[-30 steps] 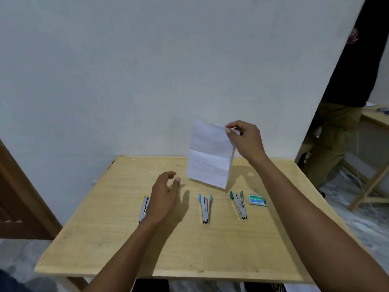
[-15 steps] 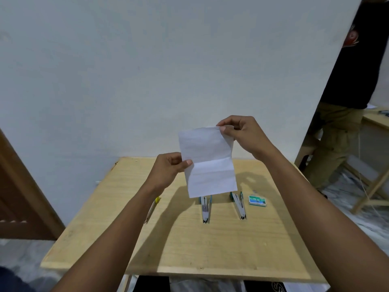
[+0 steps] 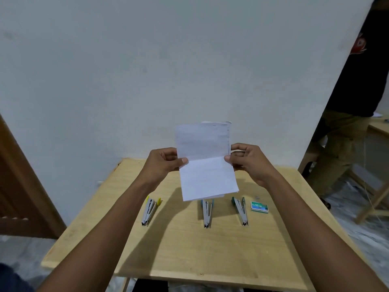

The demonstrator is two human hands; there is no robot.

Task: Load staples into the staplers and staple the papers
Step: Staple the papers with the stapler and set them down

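A creased stack of white papers hangs upright in the air above the wooden table. My left hand pinches its left edge at the fold. My right hand pinches its right edge at the same height. Three staplers lie side by side on the table: one with yellow ends on the left, one with blue ends in the middle, partly hidden by the papers, and one with green ends on the right. A small green staple box lies right of the green stapler.
A white wall rises right behind the table. A brown wooden door stands at the left. At the right a person in dark top and olive trousers stands by another wooden table.
My left hand rose from the table and took the papers' left edge. My right hand slid down from the top corner to the right edge, and the stack now faces me squarely.
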